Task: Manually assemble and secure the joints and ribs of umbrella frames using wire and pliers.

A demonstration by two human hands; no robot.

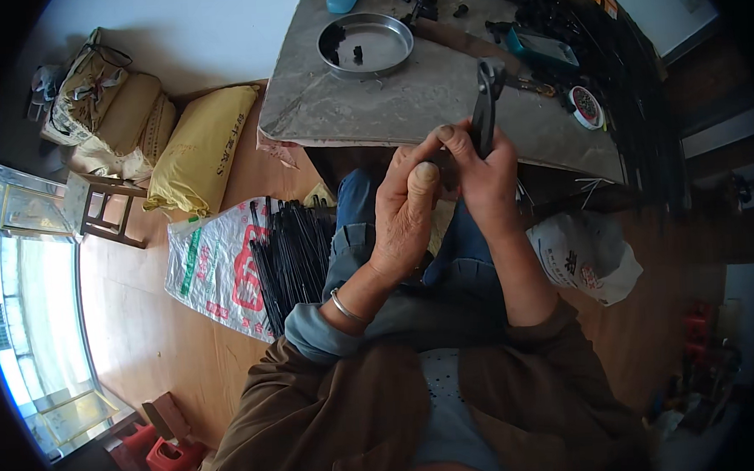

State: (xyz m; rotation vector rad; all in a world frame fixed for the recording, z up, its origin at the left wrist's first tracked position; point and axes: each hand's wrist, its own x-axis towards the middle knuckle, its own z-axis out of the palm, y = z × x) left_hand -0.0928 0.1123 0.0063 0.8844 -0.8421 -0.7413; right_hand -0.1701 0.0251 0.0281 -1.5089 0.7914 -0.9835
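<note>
In front of the table edge, my right hand (487, 178) is closed around a long flat black piece (484, 115) with a knobbed, jointed upper end. The piece stands nearly upright above my fist, over the table; its exact kind is not clear. My left hand (403, 204) is right beside it, fingers curled in and thumb pressed against them. Whatever lies between those fingers is hidden. The fingertips of both hands nearly meet. A silver bracelet (344, 307) circles my left wrist.
The grey table (345, 109) bears a round metal tray (377, 67) with small black parts, a teal tray (546, 47), a round tin (586, 107) of tiny pieces and black parts at right. Black rods (288, 249) lie on a printed sack (216, 265); a white bag (587, 254) stands right.
</note>
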